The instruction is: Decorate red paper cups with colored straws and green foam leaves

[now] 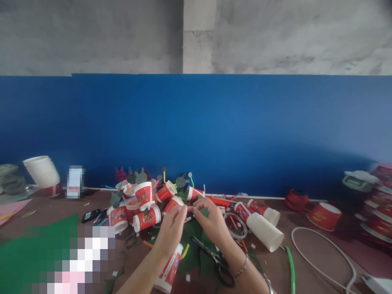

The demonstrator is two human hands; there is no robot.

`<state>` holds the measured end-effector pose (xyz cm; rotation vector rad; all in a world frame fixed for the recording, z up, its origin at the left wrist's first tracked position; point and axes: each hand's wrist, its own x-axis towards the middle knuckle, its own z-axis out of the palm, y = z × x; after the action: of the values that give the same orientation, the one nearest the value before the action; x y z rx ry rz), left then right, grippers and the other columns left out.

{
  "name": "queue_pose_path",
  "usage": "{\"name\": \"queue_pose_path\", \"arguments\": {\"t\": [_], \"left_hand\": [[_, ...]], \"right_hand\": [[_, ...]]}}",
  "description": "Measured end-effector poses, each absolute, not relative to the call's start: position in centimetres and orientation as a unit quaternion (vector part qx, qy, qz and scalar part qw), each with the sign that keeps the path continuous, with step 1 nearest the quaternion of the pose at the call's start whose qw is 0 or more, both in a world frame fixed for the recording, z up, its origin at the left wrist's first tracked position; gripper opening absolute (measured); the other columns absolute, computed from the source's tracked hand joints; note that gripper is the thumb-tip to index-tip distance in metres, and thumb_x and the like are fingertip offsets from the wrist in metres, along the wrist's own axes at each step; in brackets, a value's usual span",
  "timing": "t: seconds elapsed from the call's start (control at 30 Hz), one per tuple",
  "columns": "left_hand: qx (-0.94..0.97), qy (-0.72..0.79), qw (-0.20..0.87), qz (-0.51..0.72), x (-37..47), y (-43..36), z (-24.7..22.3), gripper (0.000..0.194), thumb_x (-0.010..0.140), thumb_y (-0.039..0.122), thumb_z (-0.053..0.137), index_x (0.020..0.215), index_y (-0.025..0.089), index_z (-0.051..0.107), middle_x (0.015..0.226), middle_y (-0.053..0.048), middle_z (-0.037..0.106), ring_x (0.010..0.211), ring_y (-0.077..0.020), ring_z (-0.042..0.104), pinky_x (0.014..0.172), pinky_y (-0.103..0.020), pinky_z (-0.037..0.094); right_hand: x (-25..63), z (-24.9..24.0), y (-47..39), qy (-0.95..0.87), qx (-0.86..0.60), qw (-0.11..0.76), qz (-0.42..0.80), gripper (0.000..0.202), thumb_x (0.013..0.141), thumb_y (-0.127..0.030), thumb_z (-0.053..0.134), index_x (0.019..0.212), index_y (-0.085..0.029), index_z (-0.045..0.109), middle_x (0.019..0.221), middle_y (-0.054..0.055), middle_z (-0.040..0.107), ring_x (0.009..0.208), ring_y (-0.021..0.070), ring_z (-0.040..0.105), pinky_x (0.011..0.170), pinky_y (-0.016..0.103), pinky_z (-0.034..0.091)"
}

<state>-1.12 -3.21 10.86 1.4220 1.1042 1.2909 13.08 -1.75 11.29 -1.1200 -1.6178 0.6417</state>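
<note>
Nearest to us, a red-and-white paper cup point(169, 269) lies partly behind the left forearm, and dark-handled scissors point(219, 259) lie partly behind the right forearm, among scraps on the brown tabletop point(263, 269). Beyond these, the left hand point(174, 222) and right hand point(211, 214) nearly meet, fingers bent and their tips brought close around a small pinkish form point(190, 208) between them, too blurred for us to tell whether either is clamped on it. Farther off we see heaped decorated cups point(147, 218) to the left, a stack of white cups point(265, 232) lying to the right, and the blue panel point(196, 122) behind.
</note>
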Motion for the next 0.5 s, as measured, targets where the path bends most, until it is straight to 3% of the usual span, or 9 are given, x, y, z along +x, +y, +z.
{"name": "queue_pose_path", "arguments": {"t": [0.1,0.2,0.27,0.33,0.4,0.5], "left_hand": [[0.653,0.432,0.342,0.52,-1.4,-3.8,11.5,0.041,0.091,0.045,0.04,0.093,0.017,0.07,0.077,-0.004,0.062,0.076,-0.0193,0.055,0.074,-0.029,0.045],[0.669,0.463,0.238,0.53,-2.4,-3.5,11.8,0.044,0.093,0.044,0.034,0.108,0.015,0.065,0.083,-0.007,0.062,0.082,-0.0213,0.056,0.081,-0.034,0.045],[0.678,0.48,0.147,0.538,-3.3,-3.0,11.7,0.049,0.093,0.044,0.032,0.128,0.014,0.05,0.082,-0.006,0.06,0.082,-0.0217,0.056,0.083,-0.037,0.044],[0.695,0.487,0.114,0.517,-4.0,-2.6,11.6,0.057,0.096,0.041,0.023,0.144,0.012,0.021,0.076,-0.003,0.055,0.07,-0.0195,0.053,0.075,-0.037,0.046],[0.74,0.452,0.051,0.496,-4.3,-2.4,11.2,0.066,0.095,0.046,0.02,0.147,0.01,0.002,0.085,-0.006,0.055,0.075,-0.0212,0.053,0.075,-0.04,0.045],[0.806,0.379,-0.032,0.454,-3.7,-2.6,10.2,0.077,0.091,0.055,0.02,0.146,0.011,-0.01,0.105,-0.015,0.054,0.096,-0.0288,0.051,0.087,-0.048,0.04]], "right_hand": [[12.5,11.4,-2.1,-0.641,-0.448,0.547,0.299,0.015,0.075,-0.028,0.059,0.064,-0.019,0.056,0.083,0.005,0.064,0.084,0.0202,0.057,0.079,0.03,0.041],[12.4,11.1,-2.1,-0.53,-0.425,0.55,0.485,0.016,0.071,-0.032,0.064,0.065,-0.018,0.06,0.077,0.004,0.063,0.078,0.0186,0.056,0.075,0.029,0.041],[12.4,11.0,-2.0,-0.448,-0.402,0.537,0.592,0.019,0.068,-0.035,0.068,0.068,-0.017,0.063,0.074,0.004,0.064,0.077,0.0179,0.057,0.073,0.029,0.042],[12.5,11.2,-2.1,-0.418,-0.392,0.528,0.627,0.024,0.067,-0.039,0.07,0.07,-0.016,0.063,0.076,0.004,0.065,0.078,0.0175,0.058,0.073,0.028,0.042],[12.2,11.4,-2.5,-0.431,-0.393,0.521,0.623,0.026,0.07,-0.042,0.07,0.074,-0.017,0.06,0.076,0.003,0.067,0.075,0.0162,0.059,0.072,0.028,0.041],[11.4,11.5,-3.2,-0.447,-0.386,0.528,0.61,0.031,0.071,-0.041,0.069,0.087,-0.021,0.053,0.072,0.0,0.068,0.073,0.0154,0.061,0.072,0.028,0.041]]}}
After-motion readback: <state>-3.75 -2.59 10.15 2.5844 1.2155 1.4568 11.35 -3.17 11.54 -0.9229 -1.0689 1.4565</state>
